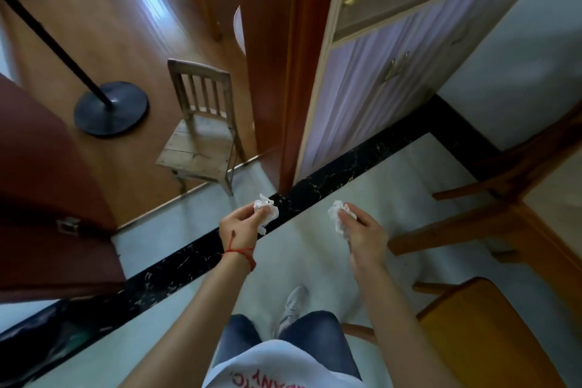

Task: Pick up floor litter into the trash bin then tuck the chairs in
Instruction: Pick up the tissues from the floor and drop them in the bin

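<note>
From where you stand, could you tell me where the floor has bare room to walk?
Bare tile runs ahead between the black strip and the table legs. The doorway is tighter: a small chair sits beside the door frame.

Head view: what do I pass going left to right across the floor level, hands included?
Black stand base → small wooden chair → left hand holding a tissue → right hand holding another tissue → yellow-brown chair seat.

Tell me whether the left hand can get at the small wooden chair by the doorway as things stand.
Probably not yet. The left hand already pinches a crumpled tissue, and the small wooden chair stands beyond it across the black floor strip. Nothing blocks the path; stepping forward and freeing the hand should do.
</note>
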`<state>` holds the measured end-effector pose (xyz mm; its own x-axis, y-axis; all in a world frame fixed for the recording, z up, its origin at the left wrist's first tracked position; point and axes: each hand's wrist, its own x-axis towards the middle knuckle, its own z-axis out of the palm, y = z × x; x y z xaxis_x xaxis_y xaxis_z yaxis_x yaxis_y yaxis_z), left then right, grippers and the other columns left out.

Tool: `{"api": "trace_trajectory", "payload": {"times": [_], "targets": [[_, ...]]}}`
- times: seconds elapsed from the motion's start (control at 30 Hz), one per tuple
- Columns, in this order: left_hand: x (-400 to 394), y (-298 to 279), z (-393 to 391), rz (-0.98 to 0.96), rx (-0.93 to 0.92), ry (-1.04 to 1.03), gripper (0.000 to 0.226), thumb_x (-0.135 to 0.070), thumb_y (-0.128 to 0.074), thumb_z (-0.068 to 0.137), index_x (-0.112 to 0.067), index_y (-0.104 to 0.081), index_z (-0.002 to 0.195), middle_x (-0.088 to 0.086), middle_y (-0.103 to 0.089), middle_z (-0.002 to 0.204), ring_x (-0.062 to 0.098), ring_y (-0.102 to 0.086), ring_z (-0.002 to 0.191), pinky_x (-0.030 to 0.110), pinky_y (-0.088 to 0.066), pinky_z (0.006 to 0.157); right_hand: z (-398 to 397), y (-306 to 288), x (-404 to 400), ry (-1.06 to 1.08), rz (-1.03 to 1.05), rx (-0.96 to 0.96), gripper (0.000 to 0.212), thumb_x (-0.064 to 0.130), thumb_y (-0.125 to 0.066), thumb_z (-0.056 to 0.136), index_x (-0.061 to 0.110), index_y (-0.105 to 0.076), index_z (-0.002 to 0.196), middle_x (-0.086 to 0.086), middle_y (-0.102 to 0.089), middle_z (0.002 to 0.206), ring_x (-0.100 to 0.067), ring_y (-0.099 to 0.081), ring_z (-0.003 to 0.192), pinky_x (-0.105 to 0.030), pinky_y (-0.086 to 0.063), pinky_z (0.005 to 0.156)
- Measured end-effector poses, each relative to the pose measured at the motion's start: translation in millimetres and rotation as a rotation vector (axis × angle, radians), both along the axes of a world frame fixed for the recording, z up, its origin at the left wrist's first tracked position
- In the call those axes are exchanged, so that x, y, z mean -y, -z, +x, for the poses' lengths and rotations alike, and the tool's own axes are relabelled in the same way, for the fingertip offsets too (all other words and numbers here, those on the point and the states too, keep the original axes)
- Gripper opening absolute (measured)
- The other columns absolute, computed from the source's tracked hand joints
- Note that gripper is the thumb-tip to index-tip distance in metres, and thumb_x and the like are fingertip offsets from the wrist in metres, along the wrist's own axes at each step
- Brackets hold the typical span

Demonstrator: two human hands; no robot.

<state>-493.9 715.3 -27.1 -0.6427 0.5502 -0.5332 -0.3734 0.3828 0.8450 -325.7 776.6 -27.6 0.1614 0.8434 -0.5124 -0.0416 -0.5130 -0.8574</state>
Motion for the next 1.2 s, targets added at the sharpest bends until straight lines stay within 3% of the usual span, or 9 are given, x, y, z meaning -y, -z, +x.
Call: {"api": "trace_trajectory", "payload": {"times": [0.2, 0.3, 0.43, 0.53, 0.67, 0.8, 0.97, 1.1, 1.2], "targets": [[71, 4, -20, 0.011, 0.025, -0.083, 0.019, -0.011, -0.071, 0.076, -0.011, -0.069, 0.095, 0.003, -0.067, 0.08, 0.013, -0.062, 0.076, 0.025, -0.05, 0.068, -28, -2, 58, -0.128, -0.033, 0.03, 0.029, 0.006, -0.068, 0.081, 0.004, -0.065, 0.109, -0.004, -0.066, 0.095, -0.018, -0.064, 0.086, -0.018, -0.053, 0.072], [103, 10, -28, 0.002, 0.027, -0.14, 0.022, -0.011, -0.072, 0.075, -0.006, -0.07, 0.096, 0.008, -0.069, 0.085, 0.017, -0.063, 0.08, 0.025, -0.051, 0.07, -39, -2, 86, -0.2, -0.029, 0.007, 0.031, 0.006, -0.067, 0.081, 0.003, -0.064, 0.111, -0.006, -0.066, 0.097, -0.015, -0.063, 0.086, -0.014, -0.054, 0.07], [143, 16, -30, 0.002, 0.01, -0.211, 0.024, -0.016, -0.075, 0.073, -0.006, -0.072, 0.095, 0.009, -0.071, 0.091, 0.018, -0.066, 0.086, 0.025, -0.05, 0.068, -53, -1, 111, -0.282, -0.078, -0.045, 0.032, 0.007, -0.068, 0.08, 0.002, -0.064, 0.111, -0.01, -0.068, 0.1, -0.019, -0.065, 0.09, -0.026, -0.054, 0.083], [176, 10, -29, 0.027, 0.001, -0.306, 0.023, -0.016, -0.074, 0.074, -0.008, -0.071, 0.094, 0.007, -0.071, 0.09, 0.016, -0.065, 0.086, 0.022, -0.049, 0.067, -64, 0, 127, -0.378, -0.093, -0.099, 0.032, 0.005, -0.069, 0.079, 0.001, -0.063, 0.111, -0.014, -0.068, 0.102, -0.022, -0.065, 0.092, -0.019, -0.054, 0.077], [218, 3, -18, 0.038, -0.042, -0.477, 0.015, -0.016, -0.073, 0.076, -0.013, -0.07, 0.091, -0.003, -0.068, 0.081, 0.009, -0.062, 0.078, 0.01, -0.048, 0.057, -72, 1, 147, -0.54, -0.134, -0.117, 0.027, 0.007, -0.071, 0.078, 0.005, -0.066, 0.104, -0.016, -0.069, 0.103, -0.027, -0.065, 0.098, -0.028, -0.053, 0.087], [262, 5, 0, 0.014, -0.052, -0.649, 0.023, -0.013, -0.073, 0.075, -0.006, -0.07, 0.097, 0.004, -0.069, 0.086, 0.015, -0.063, 0.079, 0.012, -0.049, 0.059, -77, -1, 175, -0.704, -0.14, -0.102, 0.023, 0.009, -0.072, 0.077, 0.007, -0.068, 0.1, -0.015, -0.069, 0.101, -0.025, -0.066, 0.094, -0.021, -0.052, 0.079], [321, 10, 23, -0.042, -0.04, -0.838, 0.029, -0.011, -0.074, 0.074, -0.001, -0.068, 0.1, 0.013, -0.069, 0.092, 0.021, -0.063, 0.082, 0.021, -0.052, 0.066, -79, -10, 224, -0.887, -0.166, -0.096, 0.028, 0.007, -0.071, 0.078, 0.0, -0.066, 0.105, -0.007, -0.069, 0.085, -0.024, -0.067, 0.086, -0.009, -0.051, 0.058], [368, 11, 37, -0.058, -0.056, -0.954, 0.025, -0.014, -0.074, 0.074, -0.003, -0.07, 0.096, 0.013, -0.07, 0.088, 0.021, -0.063, 0.077, 0.019, -0.052, 0.061, -85, -21, 269, -1.071, -0.135, -0.066, 0.014, 0.003, -0.067, 0.081, 0.011, -0.068, 0.093, -0.023, -0.066, 0.106, -0.014, -0.064, 0.077, -0.006, -0.048, 0.054], [404, 10, 42, -0.057, -0.036, -1.045, 0.028, -0.015, -0.074, 0.074, -0.002, -0.07, 0.098, 0.014, -0.071, 0.089, 0.026, -0.065, 0.082, 0.028, -0.052, 0.069, -94, -24, 302, -1.165, -0.15, -0.062, 0.017, 0.001, -0.066, 0.081, 0.004, -0.068, 0.097, -0.021, -0.063, 0.11, -0.008, -0.056, 0.067, -0.005, -0.047, 0.054]]}}
